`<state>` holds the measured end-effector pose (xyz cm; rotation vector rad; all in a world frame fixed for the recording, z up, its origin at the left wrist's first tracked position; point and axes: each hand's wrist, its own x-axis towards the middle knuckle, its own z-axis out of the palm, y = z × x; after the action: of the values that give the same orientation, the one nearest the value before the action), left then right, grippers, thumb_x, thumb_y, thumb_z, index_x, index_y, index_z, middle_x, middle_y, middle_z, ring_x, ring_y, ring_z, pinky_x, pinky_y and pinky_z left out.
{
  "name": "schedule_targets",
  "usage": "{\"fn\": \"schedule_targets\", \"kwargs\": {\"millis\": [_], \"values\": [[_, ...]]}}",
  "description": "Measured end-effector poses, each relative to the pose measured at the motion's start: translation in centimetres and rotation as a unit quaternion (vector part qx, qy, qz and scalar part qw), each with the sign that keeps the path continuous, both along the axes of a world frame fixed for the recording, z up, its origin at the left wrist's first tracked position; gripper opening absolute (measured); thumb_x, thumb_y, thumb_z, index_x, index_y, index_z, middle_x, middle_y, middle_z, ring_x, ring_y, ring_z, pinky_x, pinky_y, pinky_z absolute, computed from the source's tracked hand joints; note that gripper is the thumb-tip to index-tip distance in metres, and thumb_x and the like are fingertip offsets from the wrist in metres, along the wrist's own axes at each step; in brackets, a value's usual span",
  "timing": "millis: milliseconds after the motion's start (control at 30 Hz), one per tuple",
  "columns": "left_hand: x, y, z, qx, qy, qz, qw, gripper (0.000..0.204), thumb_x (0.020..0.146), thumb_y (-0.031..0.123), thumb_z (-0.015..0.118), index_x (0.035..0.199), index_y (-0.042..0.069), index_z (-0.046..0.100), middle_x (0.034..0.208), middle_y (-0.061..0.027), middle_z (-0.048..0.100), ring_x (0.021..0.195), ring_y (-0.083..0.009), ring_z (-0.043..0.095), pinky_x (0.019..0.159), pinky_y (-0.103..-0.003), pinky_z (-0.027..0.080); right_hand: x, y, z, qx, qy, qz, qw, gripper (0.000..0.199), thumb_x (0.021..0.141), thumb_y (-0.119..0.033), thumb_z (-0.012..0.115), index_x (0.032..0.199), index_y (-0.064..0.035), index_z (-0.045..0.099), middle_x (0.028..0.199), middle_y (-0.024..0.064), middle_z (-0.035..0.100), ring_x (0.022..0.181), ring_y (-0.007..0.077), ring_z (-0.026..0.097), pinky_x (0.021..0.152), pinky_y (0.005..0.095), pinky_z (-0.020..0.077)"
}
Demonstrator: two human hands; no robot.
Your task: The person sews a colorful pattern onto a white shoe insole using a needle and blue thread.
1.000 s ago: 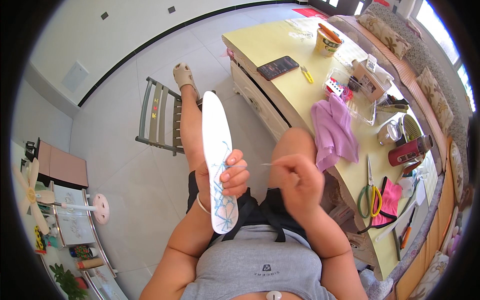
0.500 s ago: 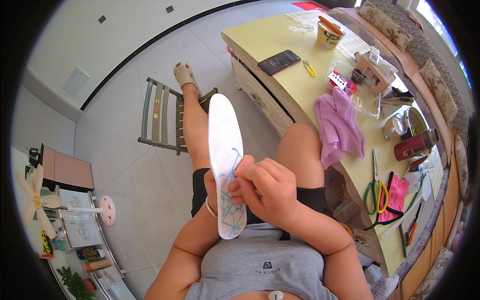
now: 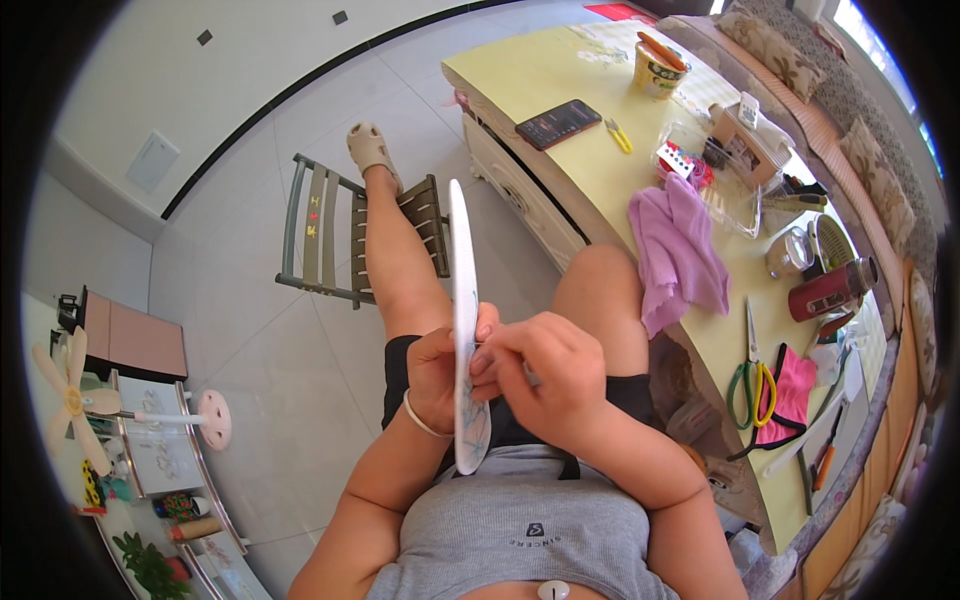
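A white shoe insole (image 3: 463,260) with blue stitched lines stands upright above my lap, turned almost edge-on. My left hand (image 3: 432,385) grips it by the middle from the left, the thumb behind and fingertips showing past its right edge. Against its patterned right face, my right hand (image 3: 550,375) is closed in a pinch, thumb and fingertips together. Whatever lies between those fingertips is too small or hidden to make out. Most of the blue pattern is out of sight at this angle.
On the yellow-topped table (image 3: 600,190) at right lie a phone (image 3: 558,124), a yellow cutter (image 3: 619,136), a purple cloth (image 3: 680,255), scissors (image 3: 752,375) and a dark red flask (image 3: 832,290). A folding stool (image 3: 325,235) stands beyond my leg; a fan (image 3: 75,402) is at left.
The insole has turned from showing its stitched face to nearly edge-on. My left hand shows more behind it, and my right hand has shifted slightly right, still pinched at the stitched face.
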<state>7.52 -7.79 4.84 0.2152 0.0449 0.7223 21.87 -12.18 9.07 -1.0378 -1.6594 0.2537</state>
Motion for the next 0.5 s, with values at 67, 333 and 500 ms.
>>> {"fn": "schedule_targets", "kwargs": {"millis": [67, 333, 500], "values": [[-0.2, 0.1, -0.2, 0.031, 0.059, 0.041, 0.997, 0.016, 0.092, 0.017, 0.056, 0.098, 0.002, 0.052, 0.075, -0.0065, 0.053, 0.06, -0.0153, 0.049, 0.049, -0.026, 0.041, 0.8, -0.1, 0.3, -0.073, 0.046, 0.024, 0.996, 0.013, 0.08, 0.005, 0.065, 0.091, -0.0006, 0.062, 0.076, 0.0096, 0.062, 0.067, 0.0231, 0.066, 0.058, 0.031, 0.0513], [-0.1, -0.5, 1.1, 0.102, 0.189, 0.143, 0.966, 0.03, 0.086, -0.001, 0.062, 0.115, -0.004, 0.057, 0.112, -0.0116, 0.067, 0.098, -0.017, 0.065, 0.089, -0.03, 0.051, 1.7, -0.9, -0.8, -0.295, 0.352, 0.139, 0.877, 0.005, 0.093, 0.002, 0.06, 0.097, 0.0038, 0.06, 0.085, 0.003, 0.066, 0.076, 0.0099, 0.064, 0.07, 0.0233, 0.0515], [-0.1, -0.8, 1.1, 0.116, 0.219, 0.169, 0.954, 0.03, 0.084, -0.005, 0.065, 0.113, -0.004, 0.059, 0.11, -0.0121, 0.068, 0.097, -0.0171, 0.065, 0.089, -0.03, 0.051, 1.6, -0.7, -1.6, -0.215, 0.273, 0.06, 0.936, 0.013, 0.088, 0.001, 0.063, 0.101, 0.0024, 0.062, 0.096, 0.0082, 0.065, 0.09, 0.0178, 0.062, 0.08, 0.0289, 0.0494]]}}
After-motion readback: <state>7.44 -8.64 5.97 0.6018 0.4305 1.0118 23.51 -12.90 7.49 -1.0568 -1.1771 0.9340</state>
